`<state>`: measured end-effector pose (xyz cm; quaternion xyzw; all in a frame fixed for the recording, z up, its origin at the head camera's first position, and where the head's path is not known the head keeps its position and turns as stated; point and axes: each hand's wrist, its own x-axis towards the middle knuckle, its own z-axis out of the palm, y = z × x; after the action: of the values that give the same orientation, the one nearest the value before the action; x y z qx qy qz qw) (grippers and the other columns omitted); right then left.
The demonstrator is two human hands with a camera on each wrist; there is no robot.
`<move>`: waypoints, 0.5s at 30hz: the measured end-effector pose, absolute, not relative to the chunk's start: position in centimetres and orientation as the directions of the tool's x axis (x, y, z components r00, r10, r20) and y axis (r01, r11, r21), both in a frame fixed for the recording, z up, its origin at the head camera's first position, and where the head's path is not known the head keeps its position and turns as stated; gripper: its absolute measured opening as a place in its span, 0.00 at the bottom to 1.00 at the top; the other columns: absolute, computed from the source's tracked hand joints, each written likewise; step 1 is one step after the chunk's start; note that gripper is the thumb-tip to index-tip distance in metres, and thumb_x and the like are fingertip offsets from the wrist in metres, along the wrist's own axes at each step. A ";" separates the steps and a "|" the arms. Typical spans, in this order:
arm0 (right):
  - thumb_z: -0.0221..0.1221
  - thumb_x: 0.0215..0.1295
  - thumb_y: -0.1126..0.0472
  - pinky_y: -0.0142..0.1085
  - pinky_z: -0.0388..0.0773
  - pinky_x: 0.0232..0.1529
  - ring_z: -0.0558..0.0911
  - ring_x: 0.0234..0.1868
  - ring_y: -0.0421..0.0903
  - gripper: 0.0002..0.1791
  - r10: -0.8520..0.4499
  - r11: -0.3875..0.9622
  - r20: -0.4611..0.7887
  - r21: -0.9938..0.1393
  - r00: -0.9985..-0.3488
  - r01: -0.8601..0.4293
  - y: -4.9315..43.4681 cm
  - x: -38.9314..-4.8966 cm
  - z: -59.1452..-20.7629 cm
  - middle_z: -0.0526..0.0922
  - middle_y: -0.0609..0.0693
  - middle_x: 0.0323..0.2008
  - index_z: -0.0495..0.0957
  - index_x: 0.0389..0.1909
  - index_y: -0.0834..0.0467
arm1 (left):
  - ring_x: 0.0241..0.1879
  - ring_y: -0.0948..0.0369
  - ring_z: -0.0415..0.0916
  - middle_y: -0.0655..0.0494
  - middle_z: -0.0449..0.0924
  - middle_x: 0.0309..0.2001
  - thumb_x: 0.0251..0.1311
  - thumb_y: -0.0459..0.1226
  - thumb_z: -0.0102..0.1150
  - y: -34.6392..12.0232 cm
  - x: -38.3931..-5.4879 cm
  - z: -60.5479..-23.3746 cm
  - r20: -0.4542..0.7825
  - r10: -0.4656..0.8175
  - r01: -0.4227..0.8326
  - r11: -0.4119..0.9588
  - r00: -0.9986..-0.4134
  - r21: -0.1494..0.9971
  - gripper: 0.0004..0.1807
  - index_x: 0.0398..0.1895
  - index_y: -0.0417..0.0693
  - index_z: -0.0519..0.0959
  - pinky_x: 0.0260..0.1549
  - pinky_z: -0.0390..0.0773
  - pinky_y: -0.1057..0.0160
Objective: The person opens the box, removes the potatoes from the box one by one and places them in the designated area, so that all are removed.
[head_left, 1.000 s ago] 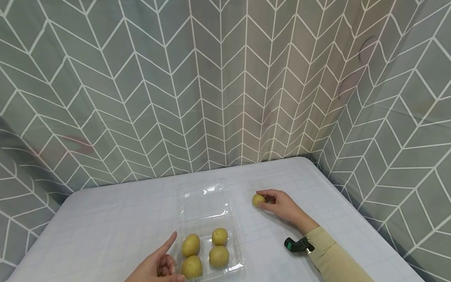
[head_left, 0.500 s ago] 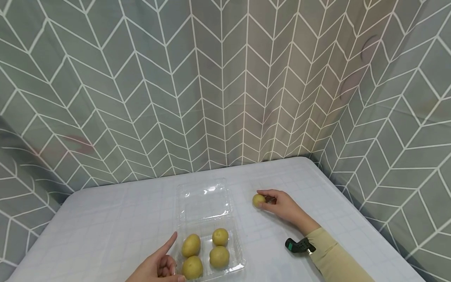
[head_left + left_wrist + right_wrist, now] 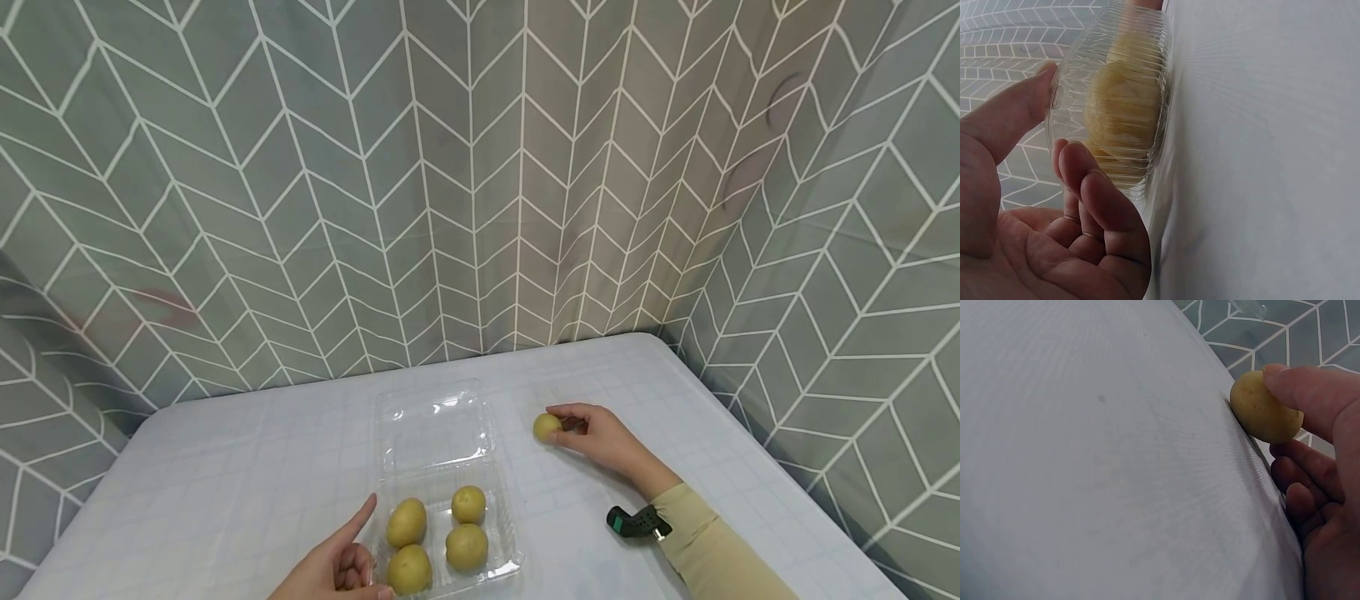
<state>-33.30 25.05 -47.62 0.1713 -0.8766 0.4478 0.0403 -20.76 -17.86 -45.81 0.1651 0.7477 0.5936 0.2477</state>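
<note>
Container (image 3: 507, 537): thin clear plastic, glossy, ribbed walls. Lid (image 3: 435, 429), towards the worktop's (image 3: 225, 517) far edge: same plastic, smooth, bright highlights. Potatoes (image 3: 467, 547): smooth skin, low sheen; the potato (image 3: 1260, 406) nearest the far right corner shows fine specks. Worktop covering (image 3: 585, 517): matt cloth, lightly creased. Curtain (image 3: 450, 183) behind the far edge: matt fabric, softly folded. Sleeve (image 3: 720, 542): matt cloth.

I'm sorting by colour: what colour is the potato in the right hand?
The potato is dull yellow, faintly brown-specked; clearest in the right wrist view.

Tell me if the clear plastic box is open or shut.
Open: its lid lies back beyond the base, and the four potatoes in the base sit uncovered.
</note>
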 end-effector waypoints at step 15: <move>0.70 0.59 0.49 0.34 0.76 0.44 0.81 0.46 0.45 0.29 -0.254 0.528 0.208 -0.788 -0.945 -0.316 25.0 -33.3 -47.5 0.85 0.47 0.47 0.80 0.57 0.60 | 0.24 0.67 0.71 0.52 0.73 0.29 0.58 0.37 0.71 -17.8 -20.8 -45.9 -0.168 0.535 -0.031 0.256 -0.828 0.966 0.59 0.76 0.30 0.34 0.25 0.73 0.72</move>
<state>-33.26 24.99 -47.49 0.1631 -0.8734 0.4576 0.0335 -20.75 -17.85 -45.89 0.1670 0.7549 0.5865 0.2412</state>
